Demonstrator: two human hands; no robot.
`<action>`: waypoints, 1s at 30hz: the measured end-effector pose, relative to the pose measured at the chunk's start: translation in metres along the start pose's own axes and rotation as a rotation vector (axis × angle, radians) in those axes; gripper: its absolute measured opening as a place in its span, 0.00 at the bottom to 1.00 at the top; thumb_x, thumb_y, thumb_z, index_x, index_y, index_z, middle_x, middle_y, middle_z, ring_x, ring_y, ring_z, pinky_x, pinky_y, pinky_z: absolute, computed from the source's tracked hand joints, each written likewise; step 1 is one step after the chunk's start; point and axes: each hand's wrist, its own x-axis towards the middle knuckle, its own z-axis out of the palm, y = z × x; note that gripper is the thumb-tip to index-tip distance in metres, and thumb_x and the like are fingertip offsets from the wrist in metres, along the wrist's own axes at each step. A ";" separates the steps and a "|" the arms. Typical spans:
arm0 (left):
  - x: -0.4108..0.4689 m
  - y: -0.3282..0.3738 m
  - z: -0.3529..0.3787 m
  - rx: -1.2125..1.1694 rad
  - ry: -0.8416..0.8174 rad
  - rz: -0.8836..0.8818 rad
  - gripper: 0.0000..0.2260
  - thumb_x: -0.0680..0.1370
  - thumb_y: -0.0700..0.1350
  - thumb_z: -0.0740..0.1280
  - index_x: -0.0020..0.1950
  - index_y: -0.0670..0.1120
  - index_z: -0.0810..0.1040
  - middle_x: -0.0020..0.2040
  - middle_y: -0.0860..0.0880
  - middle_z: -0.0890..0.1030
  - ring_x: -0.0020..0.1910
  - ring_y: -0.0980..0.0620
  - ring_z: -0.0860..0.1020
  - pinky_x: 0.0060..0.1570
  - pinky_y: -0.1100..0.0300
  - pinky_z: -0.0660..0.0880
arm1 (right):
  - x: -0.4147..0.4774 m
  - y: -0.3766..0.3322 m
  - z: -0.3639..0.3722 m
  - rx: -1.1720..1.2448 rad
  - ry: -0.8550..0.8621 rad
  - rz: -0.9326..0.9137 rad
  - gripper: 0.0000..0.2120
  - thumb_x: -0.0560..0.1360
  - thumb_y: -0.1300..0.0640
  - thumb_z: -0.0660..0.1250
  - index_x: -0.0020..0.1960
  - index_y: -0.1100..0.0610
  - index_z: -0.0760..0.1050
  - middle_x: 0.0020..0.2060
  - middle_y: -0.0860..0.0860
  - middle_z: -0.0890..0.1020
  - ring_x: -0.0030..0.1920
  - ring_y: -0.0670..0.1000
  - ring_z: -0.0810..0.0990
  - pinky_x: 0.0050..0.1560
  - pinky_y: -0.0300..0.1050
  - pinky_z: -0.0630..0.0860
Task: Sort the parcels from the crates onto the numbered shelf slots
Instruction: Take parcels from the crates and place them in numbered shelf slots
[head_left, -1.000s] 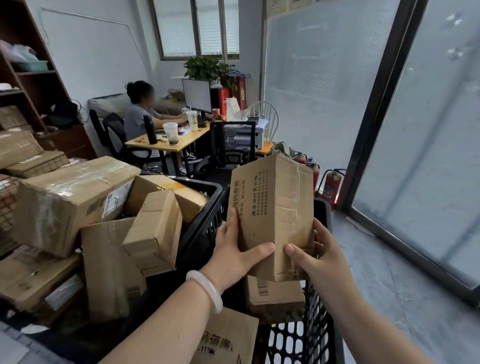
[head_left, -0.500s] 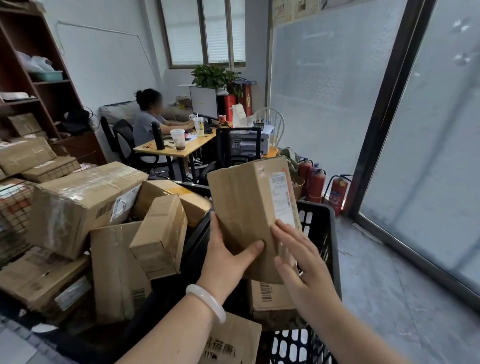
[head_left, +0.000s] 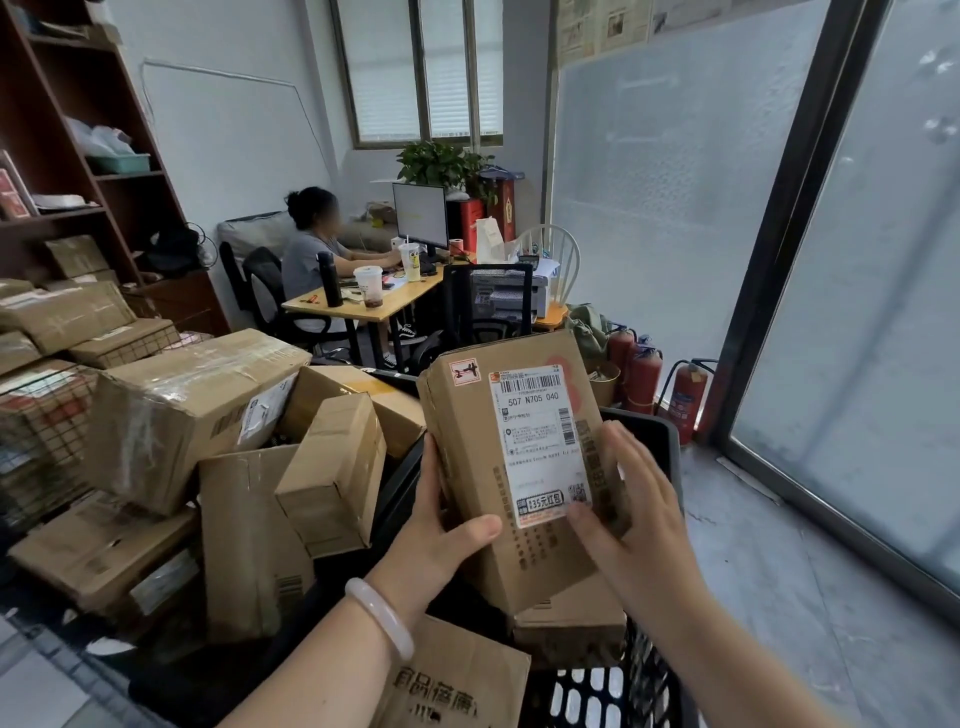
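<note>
**Parcel (head_left: 535, 561) held label-up over the crate (head_left: 660, 431)**

The parcel, a tall cardboard box, stands nearly upright in the air above the black crate, with its white shipping label (head_left: 540, 441) turned toward the camera. That looks like the point of the pose: the printed code and the red sticker (head_left: 464, 372) with a handwritten mark probably decide the slot. The left hand (head_left: 441, 540) carries the weight, thumb clamped across the front and fingers wrapped behind the left edge. The right hand (head_left: 634, 519) lies flat along the right side with its fingers fairly straight, steadying the box rather than gripping it. More parcels sit below in the crate and heaped to the left (head_left: 208, 405). A brown shelf unit (head_left: 57, 218) stands far left; no slot numbers are legible on it.
</note>
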 end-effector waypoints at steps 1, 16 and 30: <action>-0.001 0.000 -0.004 -0.008 -0.014 -0.006 0.46 0.59 0.65 0.79 0.63 0.85 0.50 0.68 0.65 0.74 0.68 0.66 0.71 0.66 0.58 0.72 | 0.004 0.002 -0.004 0.056 -0.014 0.084 0.40 0.67 0.32 0.67 0.72 0.25 0.47 0.76 0.34 0.54 0.76 0.40 0.53 0.74 0.57 0.60; -0.043 0.048 -0.043 0.083 -0.016 0.135 0.52 0.64 0.64 0.78 0.78 0.67 0.48 0.75 0.58 0.69 0.73 0.55 0.69 0.68 0.51 0.72 | 0.029 -0.020 -0.002 0.755 -0.457 0.236 0.34 0.58 0.32 0.78 0.61 0.27 0.71 0.59 0.44 0.83 0.57 0.52 0.84 0.57 0.58 0.78; -0.147 0.113 -0.169 0.212 0.410 0.167 0.50 0.68 0.51 0.80 0.80 0.60 0.51 0.67 0.59 0.78 0.66 0.58 0.76 0.55 0.65 0.78 | 0.045 -0.172 0.104 0.749 -0.691 -0.107 0.30 0.63 0.36 0.77 0.62 0.28 0.69 0.59 0.40 0.82 0.57 0.43 0.82 0.50 0.33 0.78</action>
